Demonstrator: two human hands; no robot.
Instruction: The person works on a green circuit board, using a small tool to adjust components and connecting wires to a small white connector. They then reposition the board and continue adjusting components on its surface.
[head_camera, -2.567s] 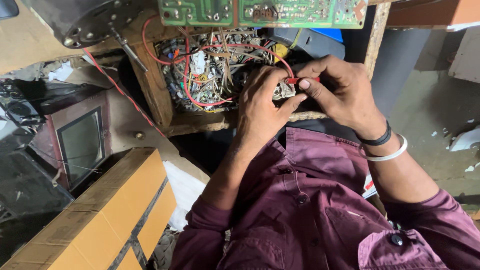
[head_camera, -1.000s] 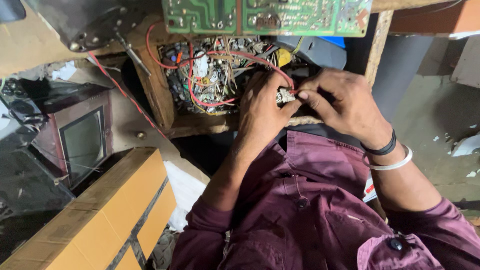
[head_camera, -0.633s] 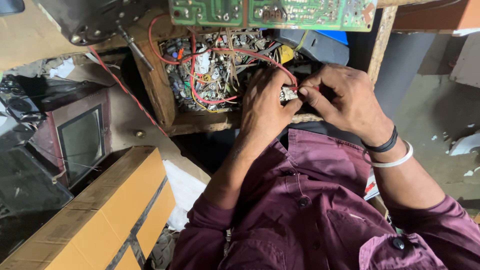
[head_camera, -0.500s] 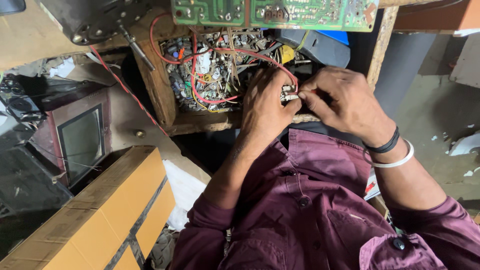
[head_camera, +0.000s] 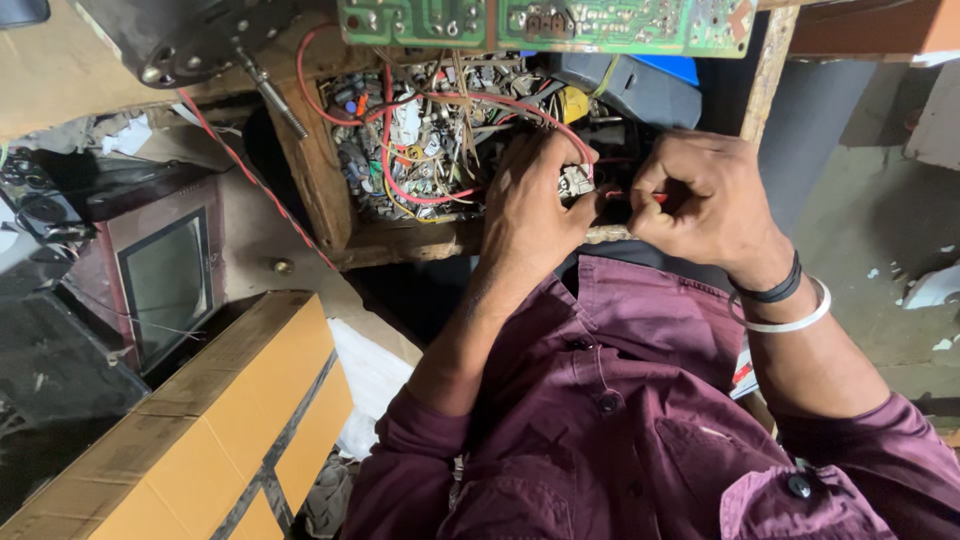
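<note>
My left hand (head_camera: 535, 205) pinches a small white connector (head_camera: 577, 181) on the end of a red wire (head_camera: 520, 105), just over the front edge of a wooden box (head_camera: 400, 240). My right hand (head_camera: 700, 195) is closed around a thin red-handled tool (head_camera: 640, 196) whose tip meets the connector. The two hands touch at the fingertips. The box holds a tangle of red wires and small electronic parts (head_camera: 420, 140).
A green circuit board (head_camera: 560, 22) hangs above the box. A dark metal motor with a shaft (head_camera: 195, 40) sits at upper left. A small old television (head_camera: 165, 280) and a cardboard carton (head_camera: 210, 430) stand at left. A blue and grey part (head_camera: 640, 85) lies behind my hands.
Both hands have stayed at the connector, shifting only slightly. My right-hand fingers have curled tighter around the red tool.
</note>
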